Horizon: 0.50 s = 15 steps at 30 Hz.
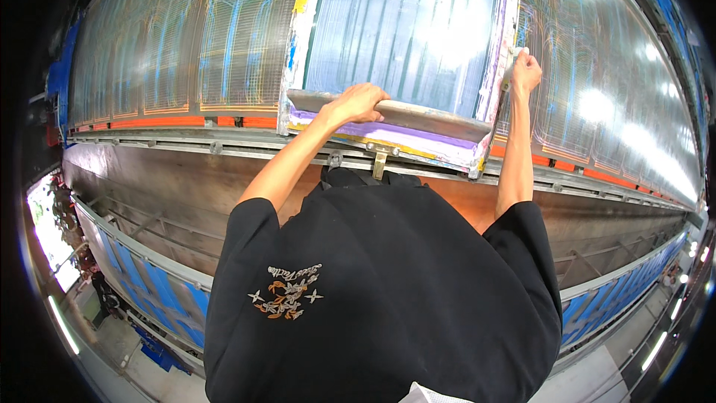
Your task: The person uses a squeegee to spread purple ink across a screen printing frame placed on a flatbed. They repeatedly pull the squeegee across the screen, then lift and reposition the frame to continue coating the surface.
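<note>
A screen printing frame with a grey-blue mesh and paint-smeared border lies on the long printing bed. Across its near end is a long grey squeegee bar, above a purple ink strip. My left hand has its fingers wrapped over the bar, left of its middle. My right hand is closed at the frame's right edge, farther up than the left; what its fingers hold there is too small to make out.
The bed bears fine coloured line patterns on both sides of the frame. A metal rail runs along its near edge. Behind my black-clad body another bed with blue stripes shows on either side. Ceiling tube lights appear at the lower right.
</note>
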Tool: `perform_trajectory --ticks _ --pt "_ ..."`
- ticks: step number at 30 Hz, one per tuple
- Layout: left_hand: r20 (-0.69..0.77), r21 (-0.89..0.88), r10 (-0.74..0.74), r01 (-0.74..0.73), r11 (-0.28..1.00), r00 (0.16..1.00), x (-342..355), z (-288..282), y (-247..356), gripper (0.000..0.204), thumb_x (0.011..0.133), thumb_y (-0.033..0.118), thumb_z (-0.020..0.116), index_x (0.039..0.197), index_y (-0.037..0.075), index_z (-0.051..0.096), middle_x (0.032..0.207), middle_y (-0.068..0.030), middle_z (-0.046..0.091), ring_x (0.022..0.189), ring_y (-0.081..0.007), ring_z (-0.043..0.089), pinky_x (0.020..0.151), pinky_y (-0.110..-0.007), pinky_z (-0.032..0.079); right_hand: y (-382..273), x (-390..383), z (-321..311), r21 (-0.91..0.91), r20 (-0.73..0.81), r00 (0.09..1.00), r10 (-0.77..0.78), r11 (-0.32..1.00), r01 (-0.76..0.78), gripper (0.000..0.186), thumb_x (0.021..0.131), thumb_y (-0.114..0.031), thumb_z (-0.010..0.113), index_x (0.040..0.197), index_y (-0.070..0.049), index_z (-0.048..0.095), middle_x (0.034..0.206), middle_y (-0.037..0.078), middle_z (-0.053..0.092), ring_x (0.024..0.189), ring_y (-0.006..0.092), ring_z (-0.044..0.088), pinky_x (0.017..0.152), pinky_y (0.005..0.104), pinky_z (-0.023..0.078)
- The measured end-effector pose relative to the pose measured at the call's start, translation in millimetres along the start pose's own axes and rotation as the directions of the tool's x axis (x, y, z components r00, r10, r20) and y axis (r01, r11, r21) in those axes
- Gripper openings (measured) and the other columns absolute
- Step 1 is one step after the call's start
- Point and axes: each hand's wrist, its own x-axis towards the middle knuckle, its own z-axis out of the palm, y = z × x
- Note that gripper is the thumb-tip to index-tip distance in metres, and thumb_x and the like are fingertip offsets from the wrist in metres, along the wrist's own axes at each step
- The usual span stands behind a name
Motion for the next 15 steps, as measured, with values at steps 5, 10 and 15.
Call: perform_trajectory --ticks 5,10,15 --pt "0.318 -0.069 -0.057 0.084 0.994 0.946 47.6 -4.5 -0.2 0.041 0.074 0.026 0.089 0.107 0.005 0.079 0.089 -0.0167 0.078 0.085 -0.0297 0.075 0.078 -0.043 0.056 -2.2 -0.1 8.0 -0.032 -0.007 1.0 -0.024 0.999 0.024 0.05 0.099 -0.045 0.067 0.072 -0.003 0.065 0.061 0.007 0.062 0.056 0.0172 0.059 0.056 0.0395 0.049" --pt "0.561 -0.162 -0.114 0.244 0.956 0.82 67.3 -8.7 -6.4 0.036 0.077 0.025 0.089 0.104 0.004 0.08 0.091 -0.0121 0.079 0.083 -0.0224 0.072 0.076 -0.039 0.055 20.7 -1.8 13.5 -0.025 0.023 0.999 0.04 0.999 -0.04 0.049 0.098 -0.047 0.066 0.074 -0.004 0.067 0.062 0.01 0.064 0.057 0.0224 0.059 0.059 0.0421 0.049" --pt "0.643 -0.149 -0.11 0.265 0.953 0.758 94.8 -62.8 -33.1 0.038 0.076 0.03 0.092 0.097 0.001 0.079 0.087 -0.0079 0.078 0.077 -0.0166 0.07 0.071 -0.035 0.054 21.3 -8.8 15.6 -0.047 0.005 1.0 -0.003 0.999 0.004 0.049 0.098 -0.048 0.065 0.078 -0.003 0.068 0.061 0.016 0.062 0.058 0.0322 0.058 0.062 0.0482 0.046"
